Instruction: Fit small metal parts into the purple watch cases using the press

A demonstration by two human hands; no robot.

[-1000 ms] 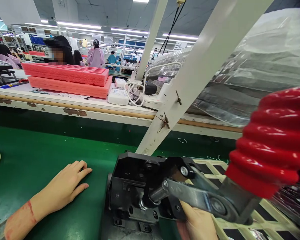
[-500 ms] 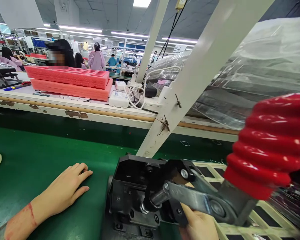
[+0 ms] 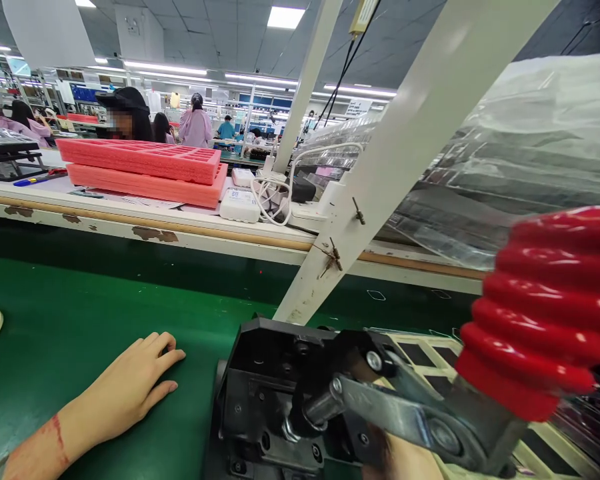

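Lower in view than half a second ago, the scene has dropped as the camera tips up, and my right hand has slipped down behind the steel lever arm. Its fingers are hidden and blurred, so I cannot tell whether they grip anything. Nearest me, the ribbed red handle juts up to the right of the black clamp fixture, with neither hand visibly on it.

I judge the fixture heavy and rigid, firm under a push; the lever should swing stiffly about its pivots. The glossy sleeve may be slightly slippery, so I would wrap a palm round its ridges, fingers well away from the linkage.

Left of the fixture, my left hand rests palm down on the green surface, loosely curled and holding nothing. Right of it, beyond the lever, lies a cream compartment tray with dark inserts.

Behind the fixture, a slanted white post rises past a shelf. Left of the post, two pink foam trays are stacked beside white boxes; right of it sit flimsy clear plastic trays. Farthest off, a person in pink stands.
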